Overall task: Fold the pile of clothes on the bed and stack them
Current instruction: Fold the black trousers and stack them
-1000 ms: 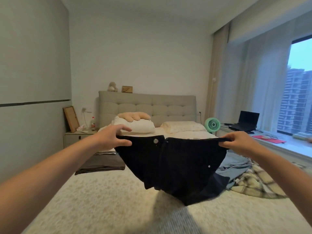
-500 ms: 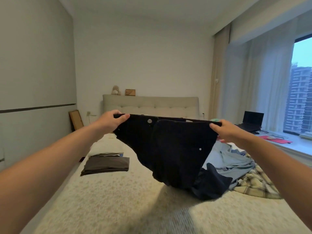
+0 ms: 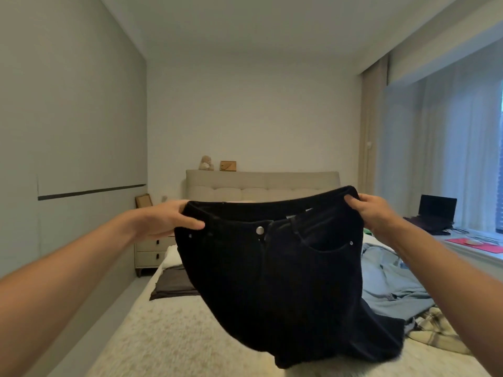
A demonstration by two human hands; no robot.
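Black trousers (image 3: pixel 275 278) with a silver waist button hang in the air over the bed (image 3: pixel 174 338), front side facing me. My left hand (image 3: pixel 166 221) grips the left end of the waistband and my right hand (image 3: pixel 373 213) grips the right end, stretching it wide. The legs droop down onto the cream bedspread. A folded dark grey garment (image 3: pixel 174 284) lies on the bed's left side. To the right lie a light blue garment (image 3: pixel 386 281) and a cream plaid one (image 3: pixel 435 333), both unfolded.
A padded headboard (image 3: pixel 261 183) stands at the far end, with a nightstand (image 3: pixel 152 251) to its left. On the right, a window ledge holds a laptop (image 3: pixel 435 210) and a red item (image 3: pixel 476 244). A grey wall runs along the left.
Both hands have raised the trousers higher and pulled the waistband wider. The view has tilted upward, and the pillows are now hidden behind the trousers.
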